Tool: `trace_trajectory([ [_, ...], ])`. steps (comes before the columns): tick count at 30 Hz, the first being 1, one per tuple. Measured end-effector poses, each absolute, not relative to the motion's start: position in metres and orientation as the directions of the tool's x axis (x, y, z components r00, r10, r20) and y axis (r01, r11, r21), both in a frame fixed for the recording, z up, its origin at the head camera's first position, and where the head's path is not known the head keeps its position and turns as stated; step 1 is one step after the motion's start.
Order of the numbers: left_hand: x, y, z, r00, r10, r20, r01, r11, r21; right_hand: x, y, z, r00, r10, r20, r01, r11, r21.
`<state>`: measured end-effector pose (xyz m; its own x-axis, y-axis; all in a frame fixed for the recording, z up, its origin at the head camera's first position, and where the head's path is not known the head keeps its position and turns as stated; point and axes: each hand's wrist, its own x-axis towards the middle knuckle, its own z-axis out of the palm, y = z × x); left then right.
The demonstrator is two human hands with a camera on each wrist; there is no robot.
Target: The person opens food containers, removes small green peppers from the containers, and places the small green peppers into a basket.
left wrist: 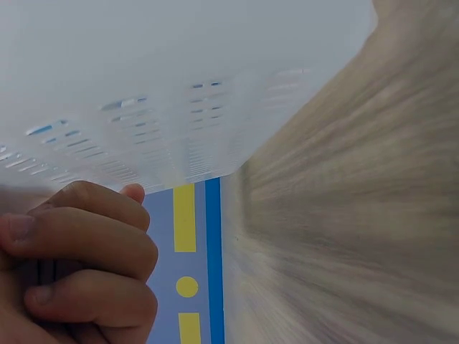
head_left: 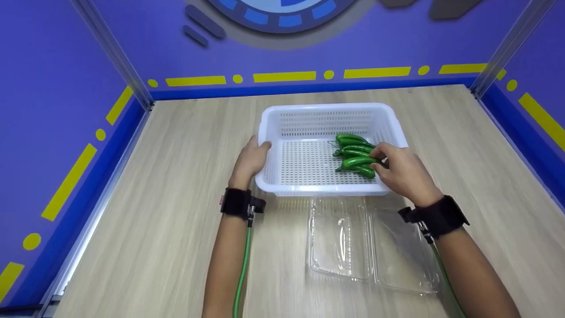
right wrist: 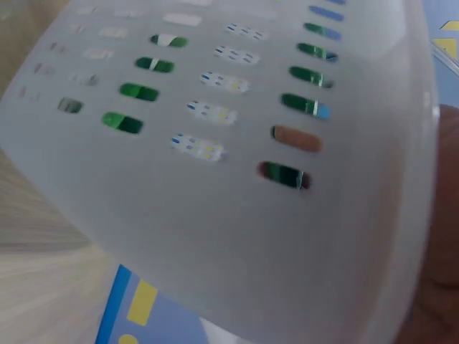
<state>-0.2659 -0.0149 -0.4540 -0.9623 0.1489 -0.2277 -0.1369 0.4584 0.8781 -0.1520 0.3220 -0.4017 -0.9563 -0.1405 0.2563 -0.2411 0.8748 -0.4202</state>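
A white plastic basket point(head_left: 304, 189) with slotted walls is in the middle of the head view. Several green peppers point(head_left: 353, 150) lie side by side in its right half. My left hand point(head_left: 251, 160) grips the basket's left rim, thumb over the edge; curled fingers point(left wrist: 107, 236) show beside the wall in the left wrist view. Over the right rim reaches my right hand point(head_left: 405, 171), its thumb and forefinger pinching the end of one pepper. In the right wrist view the basket wall point(right wrist: 179, 208) hides most of that hand, and green shows through the slots.
A clear plastic clamshell box point(head_left: 340, 247) lies unfolded on the wooden table point(head_left: 167, 198), in front of the basket. Blue panels point(head_left: 282, 62) with yellow marks enclose the table at the back and sides. Green cables point(head_left: 242, 274) run along both forearms.
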Motion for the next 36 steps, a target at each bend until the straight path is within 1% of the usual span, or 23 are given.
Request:
trace_trajectory([
  [8, -0.266, -0.012, -0.452, -0.961, 0.154, -0.229, -0.134, 0.464, 0.875, -0.156, 0.325, -0.404, -0.973, -0.110, 0.204, -0.192, 0.875, -0.445],
  [14, -0.265, -0.013, -0.453, -0.960, 0.167, -0.224, -0.134, 0.430, 0.893, -0.163, 0.325, -0.400, -0.982, -0.143, 0.122, -0.182, 0.880, -0.439],
  [19, -0.266, -0.014, -0.453, -0.958, 0.163, -0.237, -0.147, 0.429, 0.891, -0.168, 0.324, -0.391, -0.982, -0.190, 0.016, -0.181, 0.906, -0.383],
  [24, -0.266, -0.013, -0.451, -0.957, 0.152, -0.248, -0.162, 0.430, 0.888, -0.176, 0.320, -0.378, -0.964, -0.253, -0.086, -0.213, 0.921, -0.325],
  [30, -0.265, -0.013, -0.451, -0.957, 0.157, -0.246, -0.157, 0.435, 0.887, -0.184, 0.317, -0.361, -0.952, -0.276, -0.136, -0.235, 0.937, -0.257],
  [36, -0.265, -0.014, -0.452, -0.959, 0.160, -0.235, -0.144, 0.439, 0.887, -0.187, 0.312, -0.348, -0.948, -0.254, -0.191, -0.218, 0.957, -0.193],
])
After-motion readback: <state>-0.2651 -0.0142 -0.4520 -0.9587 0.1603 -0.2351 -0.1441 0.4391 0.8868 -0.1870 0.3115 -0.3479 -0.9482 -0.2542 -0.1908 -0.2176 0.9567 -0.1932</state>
